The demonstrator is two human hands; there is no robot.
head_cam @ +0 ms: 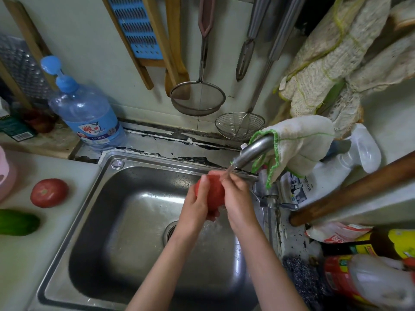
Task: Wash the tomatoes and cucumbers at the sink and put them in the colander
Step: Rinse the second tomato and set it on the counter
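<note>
View: head, looking down on the sink.
Held tomato [213,194]: red, over the far right part of the basin, under the running stream, clasped between both hands.
Left hand [196,204]: curled round the tomato's left side, thumb lying up along it, gripping.
Right hand [238,198]: fingers wrapped on the tomato's right side, fingertips in the water, gripping too.
Tap [253,151]: spout reaching left from the right rim, thin stream falling, white cloth [301,142] draped over its bend.
Sink [94,209]: steel, wet, drain [170,232] just near of the hands.
Second tomato [49,193]: on the white counter left of the sink, well apart from the hands.
Cucumber [18,222]: near of that tomato, cut off by the left edge.
Pink vessel [5,176]: at the left edge, just far of the second tomato, mostly out of frame; cannot tell whether a colander.
</note>
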